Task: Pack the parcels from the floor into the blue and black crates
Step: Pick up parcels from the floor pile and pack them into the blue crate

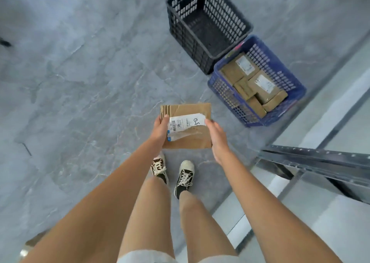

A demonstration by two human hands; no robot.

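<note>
Now the person stands over the grey floor with a flat cardboard parcel held level between both hands, label up, above and a little beyond the shoes. The left hand has its grip grasping the parcel's left edge, thumb lying on top beside the barcode and fingers underneath; the right hand has its grip grasping the right edge the same way, thumb tip on the label's end. Holding it by two opposite edges keeps the wide, thin piece flat and lets it be turned to suit an opening. To the far right stand the two crates, corner touching corner: the black crate is the farther one and looks empty, while the blue crate, nearer and more to the right, already carries a tight layer of brown parcels that fills most of its floor. Judging by that, this flat parcel would either lie on top of the blue stack or go into the open black one, which has far more room. A metal shelf frame juts in at the near right, close to the right forearm, so a swing toward the crates should pass on its far side. Left of the person the floor is open, with a bit of cardboard at the near left edge.
</note>
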